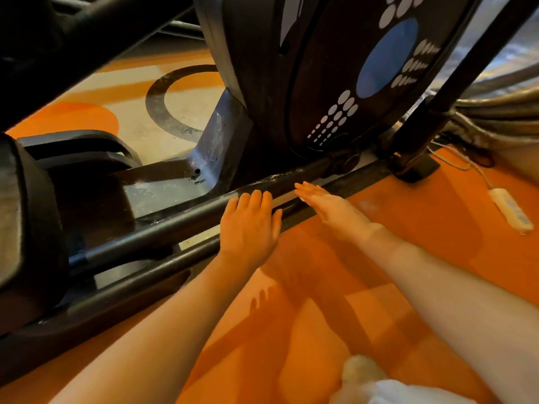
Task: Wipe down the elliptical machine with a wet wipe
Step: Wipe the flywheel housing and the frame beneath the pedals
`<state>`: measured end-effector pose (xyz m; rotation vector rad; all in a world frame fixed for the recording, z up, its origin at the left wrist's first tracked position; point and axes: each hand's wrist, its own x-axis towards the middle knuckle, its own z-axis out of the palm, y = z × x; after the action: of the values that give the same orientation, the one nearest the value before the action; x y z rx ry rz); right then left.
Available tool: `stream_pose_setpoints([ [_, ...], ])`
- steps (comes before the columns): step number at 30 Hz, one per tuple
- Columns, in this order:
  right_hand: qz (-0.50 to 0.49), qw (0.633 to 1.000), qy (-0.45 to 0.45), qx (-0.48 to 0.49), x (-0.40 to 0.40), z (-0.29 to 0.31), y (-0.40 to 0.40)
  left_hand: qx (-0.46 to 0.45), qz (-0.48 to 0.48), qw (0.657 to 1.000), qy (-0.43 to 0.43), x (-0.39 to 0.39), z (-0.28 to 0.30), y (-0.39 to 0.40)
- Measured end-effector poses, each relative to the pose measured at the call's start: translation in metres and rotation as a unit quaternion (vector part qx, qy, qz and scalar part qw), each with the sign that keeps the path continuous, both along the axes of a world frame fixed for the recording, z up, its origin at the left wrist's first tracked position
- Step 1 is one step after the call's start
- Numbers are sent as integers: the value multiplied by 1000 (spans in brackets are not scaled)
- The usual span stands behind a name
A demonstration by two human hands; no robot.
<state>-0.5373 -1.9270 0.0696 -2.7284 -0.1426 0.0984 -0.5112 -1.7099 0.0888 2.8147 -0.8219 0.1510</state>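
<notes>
The black elliptical machine fills the upper view, with its flywheel housing (344, 83) marked by white dots and a blue oval. Two dark rails (163, 231) run diagonally along its base. My left hand (250, 225) rests palm down on the upper rail, fingers laid over the bar. My right hand (329, 205) is just to its right, flat with straight fingers, its fingertips at the same rail. No wet wipe shows in either hand. A pale strip (284, 198) lies between the hands; I cannot tell what it is.
A foot pedal (32, 217) sits at the left end of the rails. A white power strip (509, 211) with its cord lies on the orange floor (408, 243) at right. Something white and crumpled (376, 386) is at the bottom edge. Grey hoses lie at the far right.
</notes>
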Motion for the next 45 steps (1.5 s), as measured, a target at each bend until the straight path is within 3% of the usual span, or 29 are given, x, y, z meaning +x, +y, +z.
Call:
stream_pose_setpoints([
  [6,30,995,-72,-67,4,-1,-28,-3,5,1000,-2,6,-15,-56],
  [12,30,991,-130,-31,15,-23,-76,0,45,999,6,18,-27,-108],
  [15,81,988,-129,-6,22,-32,-93,4,59,998,-26,20,-39,-120],
  [25,156,977,-143,19,29,-39,-86,54,81,992,-83,20,-50,-123],
  [30,148,981,-105,64,24,-29,-91,58,94,988,-105,20,-54,-125],
  [34,86,987,-71,113,25,-25,-85,24,118,980,-156,19,-59,-127],
  [40,52,991,-121,32,23,-46,-71,15,116,978,-171,19,-62,-130],
  [45,24,988,-151,30,25,-50,-90,-24,142,967,-213,18,-70,-131],
])
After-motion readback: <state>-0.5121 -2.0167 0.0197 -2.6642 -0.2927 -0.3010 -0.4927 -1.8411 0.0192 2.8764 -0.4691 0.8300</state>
